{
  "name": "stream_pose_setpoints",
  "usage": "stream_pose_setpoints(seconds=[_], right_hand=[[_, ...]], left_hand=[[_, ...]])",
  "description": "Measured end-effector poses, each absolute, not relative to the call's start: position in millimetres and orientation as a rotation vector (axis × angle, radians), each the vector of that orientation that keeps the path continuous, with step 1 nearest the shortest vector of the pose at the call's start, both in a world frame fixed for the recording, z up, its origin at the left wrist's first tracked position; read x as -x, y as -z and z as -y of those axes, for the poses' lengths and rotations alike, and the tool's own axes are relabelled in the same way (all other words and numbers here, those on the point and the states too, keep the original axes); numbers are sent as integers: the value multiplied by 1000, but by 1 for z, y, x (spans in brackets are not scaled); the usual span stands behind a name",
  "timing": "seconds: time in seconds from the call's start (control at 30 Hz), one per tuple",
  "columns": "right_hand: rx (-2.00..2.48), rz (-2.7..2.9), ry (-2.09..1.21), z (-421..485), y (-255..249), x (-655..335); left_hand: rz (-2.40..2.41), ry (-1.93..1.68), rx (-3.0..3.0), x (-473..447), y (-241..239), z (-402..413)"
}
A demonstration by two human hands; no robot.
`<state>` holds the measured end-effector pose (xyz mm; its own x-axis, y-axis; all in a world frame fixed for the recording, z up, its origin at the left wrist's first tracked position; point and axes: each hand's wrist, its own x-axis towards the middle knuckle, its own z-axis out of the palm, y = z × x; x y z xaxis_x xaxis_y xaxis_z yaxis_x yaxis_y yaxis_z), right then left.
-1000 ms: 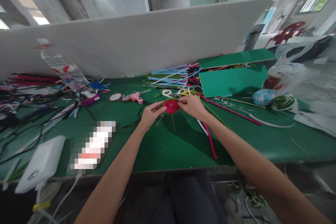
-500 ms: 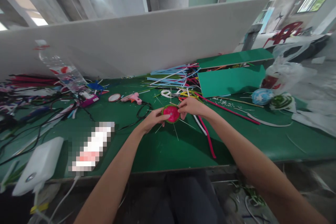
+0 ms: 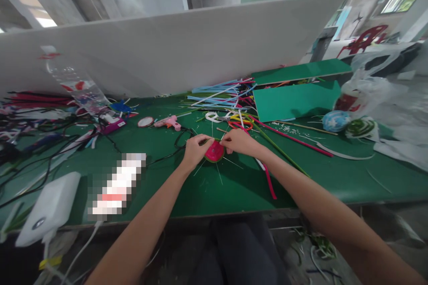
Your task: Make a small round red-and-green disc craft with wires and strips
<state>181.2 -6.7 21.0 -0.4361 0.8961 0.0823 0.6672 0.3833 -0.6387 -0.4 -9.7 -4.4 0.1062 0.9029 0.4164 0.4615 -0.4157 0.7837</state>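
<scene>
one red disc (image 3: 214, 153) with a green edge is over the middle of the table (image 3: 197, 198); whether it touches the surface cannot be told. thin white spokes (image 3: 219, 174) stick out of it toward four, six, seven and twelve o'clock. the left hand (image 3: 196, 151) pinches the disc's edge at eleven, between thumb and forefinger. the right hand (image 3: 238, 141) pinches the edge at one, fingertips drawn together; whether a spoke is caught there too is too small to tell.

taking the disc as the clock's centre, scissors (image 3: 217, 118) lie near twelve, with blue strips (image 3: 214, 99) beyond them. a pink glue gun (image 3: 171, 122) lies at ten, a bottle (image 3: 79, 84) farther out that way. a power bank (image 3: 50, 207) is well apart, between eight and nine. a green box (image 3: 296, 101) sits at two, and a pink strip (image 3: 270, 182) ends near four.
</scene>
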Motion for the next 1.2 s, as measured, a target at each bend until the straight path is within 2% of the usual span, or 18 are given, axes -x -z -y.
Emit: stream_pose_setpoints(seconds=[0.27, 0.47, 0.6, 0.8, 1.0, 1.2], right_hand=[[1500, 2266, -346, 13, -21, -170], [1561, 2299, 156, 2, -28, -188], [1371, 2386, 254, -4, -32, -197], [934, 2534, 412, -2, -18, -182], [914, 2464, 508, -4, -8, -178], [821, 2445, 550, -2, -8, -178]], left_hand=[[-1319, -1300, -2015, 1, 9, 7], [-780, -857, -1659, 8, -5, 9], [-678, -816, -1403, 10, -12, 10], [-1089, -973, -1431, 5, -3, 6], [-905, -982, -1266, 8, -4, 5], [-1040, -875, -1286, 7, -5, 7]])
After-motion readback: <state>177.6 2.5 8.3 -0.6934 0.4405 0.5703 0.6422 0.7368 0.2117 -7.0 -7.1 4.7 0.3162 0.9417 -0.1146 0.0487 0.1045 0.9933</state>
